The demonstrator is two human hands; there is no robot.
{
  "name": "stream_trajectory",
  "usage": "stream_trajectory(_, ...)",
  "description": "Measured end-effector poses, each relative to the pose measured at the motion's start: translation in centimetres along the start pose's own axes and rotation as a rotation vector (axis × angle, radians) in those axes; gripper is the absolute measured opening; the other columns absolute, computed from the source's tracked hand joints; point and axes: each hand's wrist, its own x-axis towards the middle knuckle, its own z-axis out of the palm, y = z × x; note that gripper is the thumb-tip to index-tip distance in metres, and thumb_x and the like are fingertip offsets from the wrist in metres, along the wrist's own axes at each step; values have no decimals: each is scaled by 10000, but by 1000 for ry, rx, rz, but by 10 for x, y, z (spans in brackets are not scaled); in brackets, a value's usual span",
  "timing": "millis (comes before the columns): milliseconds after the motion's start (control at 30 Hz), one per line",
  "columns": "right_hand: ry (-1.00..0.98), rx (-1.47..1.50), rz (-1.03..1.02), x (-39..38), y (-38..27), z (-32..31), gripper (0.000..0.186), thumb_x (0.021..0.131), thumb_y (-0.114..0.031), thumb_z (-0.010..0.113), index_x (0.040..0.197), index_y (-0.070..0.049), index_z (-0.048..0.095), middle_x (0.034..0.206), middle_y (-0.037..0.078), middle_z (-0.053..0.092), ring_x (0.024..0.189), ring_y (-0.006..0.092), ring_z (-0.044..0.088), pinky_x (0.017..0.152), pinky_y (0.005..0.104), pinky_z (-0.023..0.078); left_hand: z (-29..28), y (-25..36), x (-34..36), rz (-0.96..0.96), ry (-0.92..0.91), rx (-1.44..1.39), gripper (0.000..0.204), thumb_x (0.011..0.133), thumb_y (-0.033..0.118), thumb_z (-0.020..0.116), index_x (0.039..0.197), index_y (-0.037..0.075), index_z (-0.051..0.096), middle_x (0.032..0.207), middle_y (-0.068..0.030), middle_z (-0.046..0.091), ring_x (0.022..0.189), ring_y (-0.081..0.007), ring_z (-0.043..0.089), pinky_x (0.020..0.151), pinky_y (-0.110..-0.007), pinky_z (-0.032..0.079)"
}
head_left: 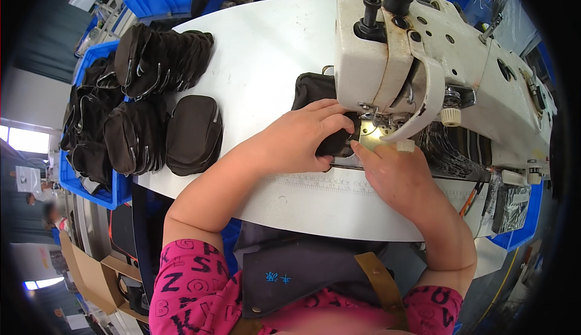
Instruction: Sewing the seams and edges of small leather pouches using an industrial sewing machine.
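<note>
A dark brown fabric pouch point(313, 87) lies on the white table under the head of a sewing machine point(369, 57). My left hand point(299, 138) is closed over its near part, fingers curled around the cloth beside the lit needle plate point(370, 134). From the right, my right hand point(396, 172) meets the pouch's edge with its fingertips, just in front of the needle area. Its index finger is bent toward the left fingertips, and the other fingers are tucked in and partly hidden. The pouch's underside cannot be seen.
Finished-looking dark zippered pouches point(193, 135) stand in rows at the left, beside a blue crate point(115, 196) filled with more. Dark strips with loose threads point(454, 150) lie right of the needle. A ruler scale point(321, 184) runs along the table's near side. An open cardboard box point(91, 274) sits lower left.
</note>
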Motion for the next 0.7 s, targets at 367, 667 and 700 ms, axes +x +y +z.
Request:
stream_trajectory(367,-2,-21,-6,0,-6,8,469,782,-129,730,1247,-63,724,817,26,587,744,210,630,641,357,504,12,-21,-3,-46,185,-103,221,851,79,672,1067,111,639,1077,-75,682,869,-307,685,664,-412,544)
stream_trajectory(667,34,-46,-26,-2,-4,9,441,766,-107,733,1205,-129,758,781,-2,553,705,180,611,590,343,509,13,12,-2,-17,140,228,92,800,80,715,892,81,708,1132,-69,662,1044,-269,676,674,-370,586)
stream_trajectory(700,29,-50,-32,-1,-4,10,443,763,-112,736,1206,-128,758,780,-2,553,702,179,609,588,345,504,14,12,-3,-12,136,230,92,800,80,715,892,81,708,1132,-69,662,1044,-269,676,674,-370,586)
